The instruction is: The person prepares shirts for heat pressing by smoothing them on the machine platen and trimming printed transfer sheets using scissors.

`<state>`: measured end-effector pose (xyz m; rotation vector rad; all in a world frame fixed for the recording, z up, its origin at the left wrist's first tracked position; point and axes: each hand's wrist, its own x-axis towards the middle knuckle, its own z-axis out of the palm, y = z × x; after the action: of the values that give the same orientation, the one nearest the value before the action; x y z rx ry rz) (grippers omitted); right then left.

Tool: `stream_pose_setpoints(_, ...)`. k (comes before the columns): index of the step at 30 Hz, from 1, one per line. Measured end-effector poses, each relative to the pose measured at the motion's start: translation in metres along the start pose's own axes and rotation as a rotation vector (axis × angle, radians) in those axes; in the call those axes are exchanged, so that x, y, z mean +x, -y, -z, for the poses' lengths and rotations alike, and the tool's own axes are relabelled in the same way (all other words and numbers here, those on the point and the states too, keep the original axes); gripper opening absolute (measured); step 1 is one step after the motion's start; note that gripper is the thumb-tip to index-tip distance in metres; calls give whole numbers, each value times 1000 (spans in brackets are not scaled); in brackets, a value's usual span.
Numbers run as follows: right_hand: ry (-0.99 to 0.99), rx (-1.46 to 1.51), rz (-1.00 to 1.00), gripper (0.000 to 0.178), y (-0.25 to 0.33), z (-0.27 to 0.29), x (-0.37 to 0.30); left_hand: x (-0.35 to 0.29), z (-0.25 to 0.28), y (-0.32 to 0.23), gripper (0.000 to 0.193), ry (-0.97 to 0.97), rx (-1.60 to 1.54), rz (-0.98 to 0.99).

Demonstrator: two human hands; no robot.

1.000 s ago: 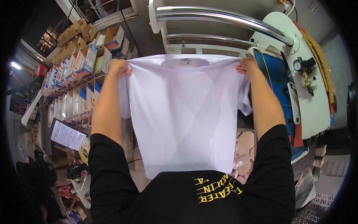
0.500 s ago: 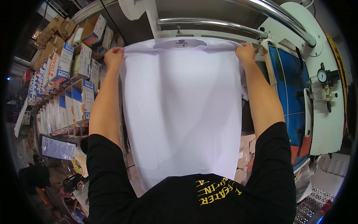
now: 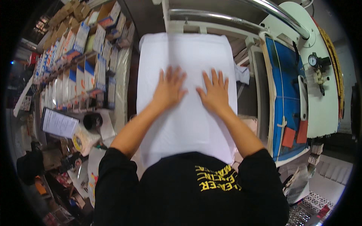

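A white shirt [image 3: 188, 124] is spread over a flat, board-like support in front of me, its far edge squared off. The support itself is hidden beneath the cloth. My left hand [image 3: 168, 89] rests on the fabric left of the middle, fingers spread and slightly blurred. On the right half, my right hand [image 3: 215, 92] lies flat with its fingers apart. Both palms face down on the cloth, and neither hand grips anything. Faint wrinkles run over the shirt's near part.
At left are rows of open cardboard boxes [image 3: 100, 39] and a clipboard [image 3: 59, 123]. A metal bar [image 3: 215, 14] crosses beyond the shirt. To the right stand a blue panel [image 3: 283, 86] with a string along it and a pressure gauge [image 3: 312, 60] on a white machine body.
Both hands have let go of the shirt's shoulders and come inward, onto the cloth. The shirt, held up stretched before, now lies on the support, its neck label out of sight.
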<state>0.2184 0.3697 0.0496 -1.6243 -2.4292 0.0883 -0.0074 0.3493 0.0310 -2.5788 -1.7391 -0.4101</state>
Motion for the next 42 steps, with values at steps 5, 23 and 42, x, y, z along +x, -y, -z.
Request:
stream_pose_setpoints(5,111,51,49,68,23,36,-246,-219,69,-129,70,355,-275,-217)
stream_pose_setpoints(23,-135,1856,-942,50,-126,26,-248,-289,30,53,41,-61,-1608,1299)
stream_pose_setpoints(42,-355,1988,-949,24,-118,29,-262,-352,31,94,22,-19,-1805,1308)
